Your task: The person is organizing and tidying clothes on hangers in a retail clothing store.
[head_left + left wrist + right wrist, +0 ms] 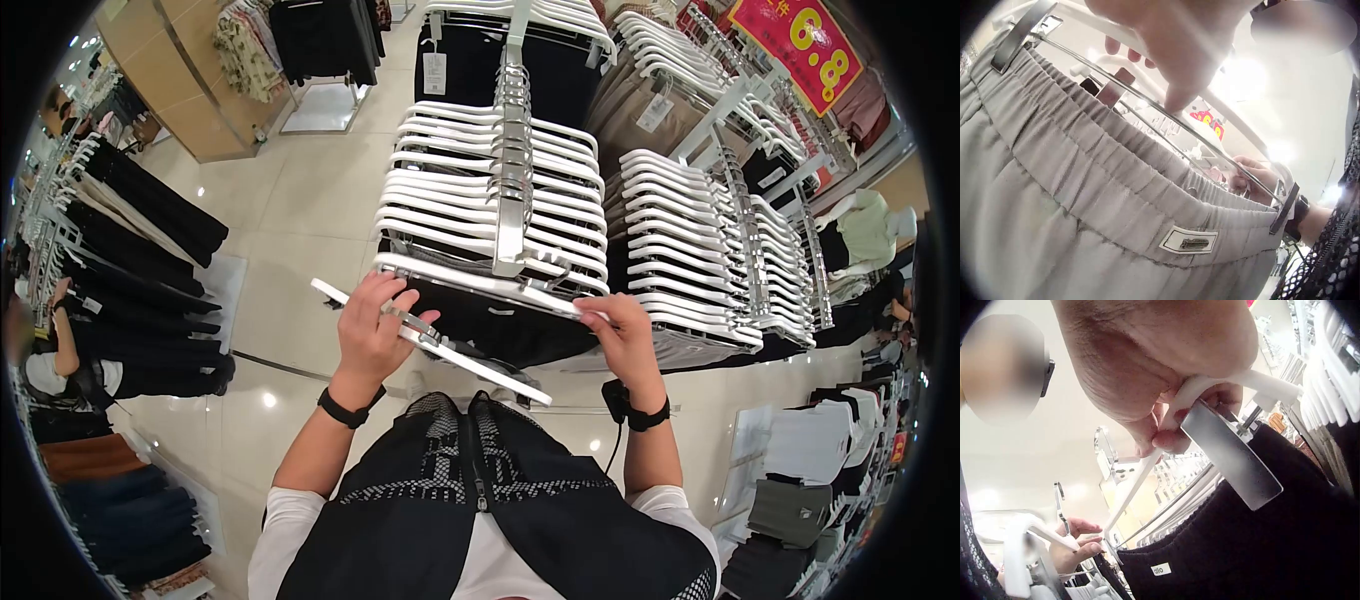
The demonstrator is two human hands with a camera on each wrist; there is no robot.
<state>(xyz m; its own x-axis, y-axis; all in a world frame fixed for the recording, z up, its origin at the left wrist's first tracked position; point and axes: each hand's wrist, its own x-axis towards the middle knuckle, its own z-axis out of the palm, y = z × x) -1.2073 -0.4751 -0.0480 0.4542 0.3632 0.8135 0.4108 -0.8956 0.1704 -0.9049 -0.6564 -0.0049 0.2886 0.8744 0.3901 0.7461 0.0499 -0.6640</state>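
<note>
My left hand (372, 330) has its fingers around a white hanger (480, 372) that slants down to the right, its metal hook by the fingers. Grey elastic-waist trousers (1104, 194) hang clipped from that hanger in the left wrist view. The same hand's fingertips are at the left end of another white hanger (470, 278), at the front of the rack. My right hand (625, 335) pinches this front hanger's right end. Below it hangs a black garment (1210, 550) with a small white label, beside a shiny clip (1232, 453).
Behind the front hanger, a metal rail (512, 215) carries a row of white hangers (440, 190). More hangers (680, 240) stand close on the right, under a red price sign (800, 45). Dark garments (150, 290) hang at the left across the tiled floor (300, 200), near another person.
</note>
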